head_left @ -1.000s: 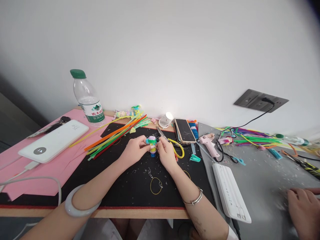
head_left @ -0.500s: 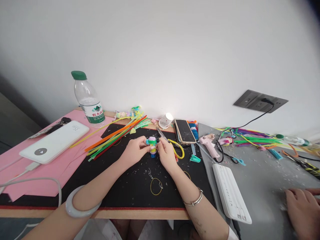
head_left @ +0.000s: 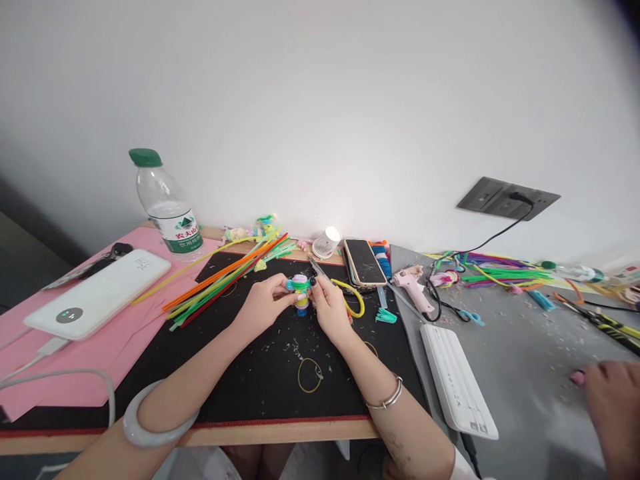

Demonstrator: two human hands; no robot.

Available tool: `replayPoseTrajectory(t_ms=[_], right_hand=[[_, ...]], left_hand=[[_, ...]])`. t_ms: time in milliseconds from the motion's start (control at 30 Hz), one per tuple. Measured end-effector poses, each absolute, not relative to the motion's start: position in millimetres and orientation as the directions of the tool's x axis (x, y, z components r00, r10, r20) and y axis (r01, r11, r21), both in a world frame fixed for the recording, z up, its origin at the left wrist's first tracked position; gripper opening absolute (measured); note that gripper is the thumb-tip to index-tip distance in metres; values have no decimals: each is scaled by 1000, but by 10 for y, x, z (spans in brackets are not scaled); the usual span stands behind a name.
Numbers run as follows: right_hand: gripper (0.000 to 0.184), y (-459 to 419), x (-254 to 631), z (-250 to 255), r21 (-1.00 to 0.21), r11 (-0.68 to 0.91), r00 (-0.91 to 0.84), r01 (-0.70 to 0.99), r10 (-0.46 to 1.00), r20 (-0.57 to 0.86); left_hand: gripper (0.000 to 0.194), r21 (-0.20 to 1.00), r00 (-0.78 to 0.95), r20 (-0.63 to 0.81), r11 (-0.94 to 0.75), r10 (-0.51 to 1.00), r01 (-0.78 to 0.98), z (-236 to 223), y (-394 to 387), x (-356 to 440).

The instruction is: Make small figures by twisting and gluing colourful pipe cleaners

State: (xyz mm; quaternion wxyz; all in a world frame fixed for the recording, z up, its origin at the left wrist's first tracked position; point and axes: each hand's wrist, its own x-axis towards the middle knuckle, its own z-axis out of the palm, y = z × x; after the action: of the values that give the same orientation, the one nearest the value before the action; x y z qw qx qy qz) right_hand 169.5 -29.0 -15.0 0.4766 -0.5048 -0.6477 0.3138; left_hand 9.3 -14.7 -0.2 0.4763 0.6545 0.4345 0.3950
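Observation:
My left hand (head_left: 264,301) and my right hand (head_left: 330,307) meet over the black mat (head_left: 260,373), and both pinch a small figure of coloured pipe cleaners (head_left: 301,293). The figure has a pale purple top, a green band, a yellow middle and a blue base. Its base rests on or just above the mat. Just beyond it lie scissors with yellow handles (head_left: 345,293). To the left lies a fan of orange, green and yellow pipe cleaners (head_left: 225,273).
A water bottle (head_left: 165,207), a white power bank (head_left: 95,293) on pink paper, a phone (head_left: 364,261), a pink glue gun (head_left: 413,283) and a white keyboard (head_left: 457,380) surround the mat. Another person's hand (head_left: 613,400) rests at the right. A yellow ring (head_left: 310,375) lies near me.
My hands stay on the figure with hardly any movement. The view has shifted slightly, and the other person's hand at the right has drawn back toward the frame's edge.

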Motion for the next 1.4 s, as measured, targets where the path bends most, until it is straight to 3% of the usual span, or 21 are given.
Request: replayPoseTrajectory(t_ms=[833,1067,1400], right_hand=[[33,-291,1688,-156,-934,251,-19,255,967,255],[25,-306,1701,-97,-926,252,31,281,962,271],[22,-316,1644,-95,-880,235,-158,414,970,185]], left_hand=[[28,978,305,110,-158,946,138,-12,-134,87],[30,993,220,93,-107,971,52,-9,-115,79],[30,982,119,115,-131,986,135,7,-89,61]])
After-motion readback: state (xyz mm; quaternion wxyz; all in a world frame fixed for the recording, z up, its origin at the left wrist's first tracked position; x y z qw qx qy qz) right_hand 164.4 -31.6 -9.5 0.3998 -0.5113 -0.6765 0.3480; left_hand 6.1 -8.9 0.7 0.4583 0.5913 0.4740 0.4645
